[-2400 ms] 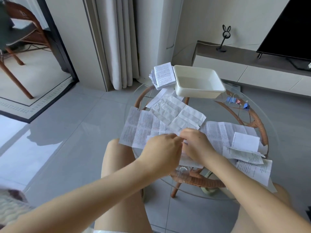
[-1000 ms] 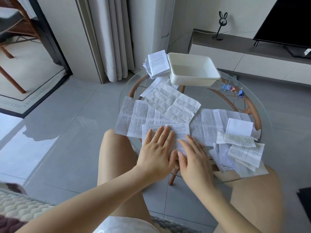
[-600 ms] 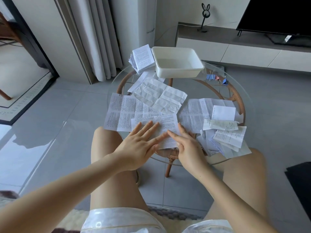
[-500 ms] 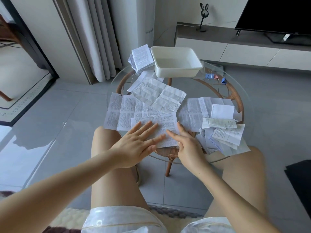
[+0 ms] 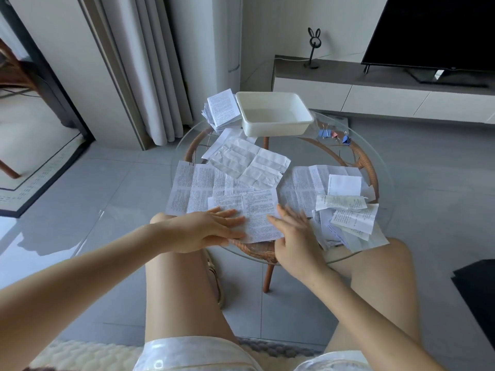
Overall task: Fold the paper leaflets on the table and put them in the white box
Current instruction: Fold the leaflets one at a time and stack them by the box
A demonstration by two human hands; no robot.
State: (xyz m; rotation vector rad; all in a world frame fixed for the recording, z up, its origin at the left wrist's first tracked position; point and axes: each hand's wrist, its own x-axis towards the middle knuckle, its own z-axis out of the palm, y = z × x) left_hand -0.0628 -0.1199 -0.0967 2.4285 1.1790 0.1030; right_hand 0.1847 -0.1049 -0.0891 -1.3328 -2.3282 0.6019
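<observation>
Both hands flat on one leaflet at the near counter edge; slip risk.
My left hand presses the leaflet, fingers straight. My right hand is open at its right edge, blurred. An uneven push could skew the crease, slide it off the glass counter or drag the loose pile. The white box is on the far side.

— Any print worth reading?
— Dense columns of small type on the leaflets, too fine to make out.
— And on the stack beside the box?
— Printed too, just as unreadable.
— The slips at the right?
— Lines of type, blurred. Nothing legible anywhere.
</observation>
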